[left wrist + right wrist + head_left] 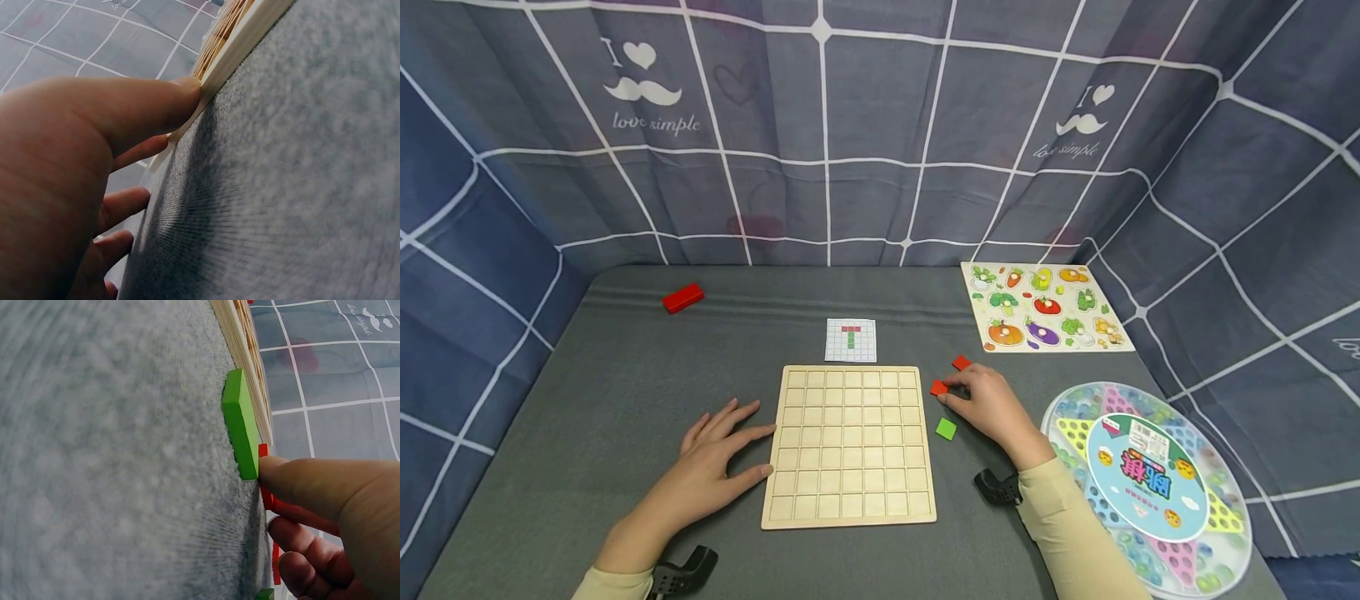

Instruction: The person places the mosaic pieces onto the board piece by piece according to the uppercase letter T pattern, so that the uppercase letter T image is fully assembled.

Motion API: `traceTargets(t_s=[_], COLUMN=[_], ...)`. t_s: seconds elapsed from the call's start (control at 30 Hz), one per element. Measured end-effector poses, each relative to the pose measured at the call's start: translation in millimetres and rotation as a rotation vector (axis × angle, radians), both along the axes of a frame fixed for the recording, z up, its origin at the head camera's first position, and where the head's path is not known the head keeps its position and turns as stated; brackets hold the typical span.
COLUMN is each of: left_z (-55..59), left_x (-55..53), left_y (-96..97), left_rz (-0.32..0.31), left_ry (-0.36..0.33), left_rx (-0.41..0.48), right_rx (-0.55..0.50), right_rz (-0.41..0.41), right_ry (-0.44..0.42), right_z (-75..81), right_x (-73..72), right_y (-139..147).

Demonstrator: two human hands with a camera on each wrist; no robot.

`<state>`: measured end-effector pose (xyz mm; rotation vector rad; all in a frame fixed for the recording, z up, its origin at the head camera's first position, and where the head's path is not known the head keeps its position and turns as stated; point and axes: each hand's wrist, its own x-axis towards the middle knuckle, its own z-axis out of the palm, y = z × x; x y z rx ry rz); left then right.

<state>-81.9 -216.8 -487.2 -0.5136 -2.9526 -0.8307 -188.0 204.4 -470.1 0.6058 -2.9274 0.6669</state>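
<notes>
A square wooden grid board lies on the table. At its left edge, the thumb and index finger of my left hand touch the rim, fingers spread. My right hand, just beyond the board's right side, pinches a red square tile between thumb and fingers. Behind it lies a second red tile. Nearer to me is a green tile, which the right wrist view shows beside the thumb. A further green piece peeks in at the bottom of that view. Above the board sits a pattern card with a red and green T.
A red block lies at the back left. The vegetable picture board is at the back right. A round game box stands beside my right forearm. Grey grid-patterned curtain surrounds the table.
</notes>
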Motion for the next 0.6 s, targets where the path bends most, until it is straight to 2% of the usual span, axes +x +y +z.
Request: traceTargets(t_s=[0.27, 0.6], left_z=[1.2, 2.4], left_x=[0.7, 1.6], left_y=[0.0, 0.2], left_rz=[-0.002, -0.011], left_ry=[-0.006, -0.01], left_rx=[0.009, 0.019], right_rx=[-0.001, 0.011], right_rz=[0.018, 0.036], right_ry=[0.016, -0.011], right_z=[6.3, 24.3], right_x=[-1.5, -5.8], right_y=[-4, -24])
